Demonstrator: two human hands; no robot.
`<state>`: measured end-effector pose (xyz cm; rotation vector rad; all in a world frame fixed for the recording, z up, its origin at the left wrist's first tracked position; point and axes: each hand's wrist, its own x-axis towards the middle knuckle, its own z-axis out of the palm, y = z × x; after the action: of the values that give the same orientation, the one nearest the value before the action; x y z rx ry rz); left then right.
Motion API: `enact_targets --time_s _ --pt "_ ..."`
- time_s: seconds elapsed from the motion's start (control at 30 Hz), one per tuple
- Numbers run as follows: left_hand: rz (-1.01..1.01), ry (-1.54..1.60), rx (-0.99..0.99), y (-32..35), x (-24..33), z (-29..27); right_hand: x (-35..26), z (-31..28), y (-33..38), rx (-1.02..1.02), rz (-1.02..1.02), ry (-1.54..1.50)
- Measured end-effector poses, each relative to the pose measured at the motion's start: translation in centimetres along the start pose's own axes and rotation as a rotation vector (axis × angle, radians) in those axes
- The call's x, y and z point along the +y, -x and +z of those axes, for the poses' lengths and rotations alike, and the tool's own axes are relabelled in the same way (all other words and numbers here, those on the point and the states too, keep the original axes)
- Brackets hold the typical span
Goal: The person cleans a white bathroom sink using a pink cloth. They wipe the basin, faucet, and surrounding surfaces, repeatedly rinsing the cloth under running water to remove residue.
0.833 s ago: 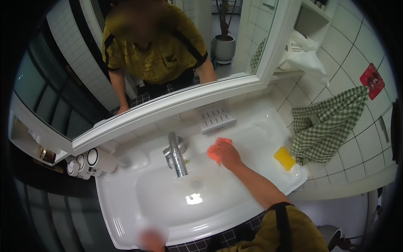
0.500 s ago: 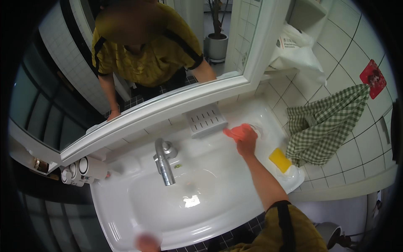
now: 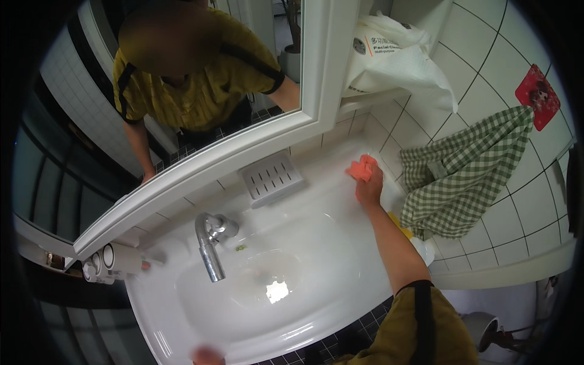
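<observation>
A right hand [image 3: 369,190] presses an orange cloth [image 3: 363,167] onto the back right corner of a white sink [image 3: 340,292], right of centre in the frame.

The grip is closed on the cloth, just beside the green checked towel [image 3: 462,176] hanging on the tiled wall. The left hand [image 3: 207,354] rests on the sink's front rim at the lower edge; its grip cannot be told. A chrome tap [image 3: 210,243] stands at centre left, 1 white soap dish [image 3: 271,178] behind it below the mirror [image 3: 201,97].

White tiled wall [image 3: 486,55], framed mirror [image 3: 243,73] above. Checked towel [image 3: 462,176] hangs at right. Floor [image 3: 365,322]: dark sm. tiles.
</observation>
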<state>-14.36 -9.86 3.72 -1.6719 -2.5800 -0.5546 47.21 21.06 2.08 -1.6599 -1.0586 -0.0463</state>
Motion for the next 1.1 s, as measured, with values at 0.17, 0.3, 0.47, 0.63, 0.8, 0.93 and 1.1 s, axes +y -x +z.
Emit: enact_targets --time_s 0.17,0.3,0.47,0.63,0.8,0.93,1.1 --pt "0.028 0.031 0.008 -0.4 0.3 0.8 1.8 4.2 2.7 -0.189 0.001 -0.053" --pt "-0.029 0.024 -0.017 -0.2 -0.9 0.6 -6.4 10.8 8.1 -0.1 -0.043 0.216" --pt "-0.103 0.041 -0.04 -0.3 -0.5 0.0 -9.9 7.8 14.7 -0.425 -0.46 0.253" --pt "-0.041 0.023 -0.047 0.0 -0.8 0.5 -5.4 1.9 9.5 -0.515 -0.462 0.145" --pt "-0.047 0.003 -0.064 0.1 -0.3 -0.1 -5.0 -0.1 8.0 -0.403 -0.206 0.269" --pt "-0.084 0.042 -0.069 0.2 -0.2 -0.5 -4.0 -2.6 9.0 -0.45 -0.075 0.387" --pt "-0.048 0.024 -0.093 0.0 0.7 0.2 -1.2 -4.9 11.5 -0.406 0.064 0.226"
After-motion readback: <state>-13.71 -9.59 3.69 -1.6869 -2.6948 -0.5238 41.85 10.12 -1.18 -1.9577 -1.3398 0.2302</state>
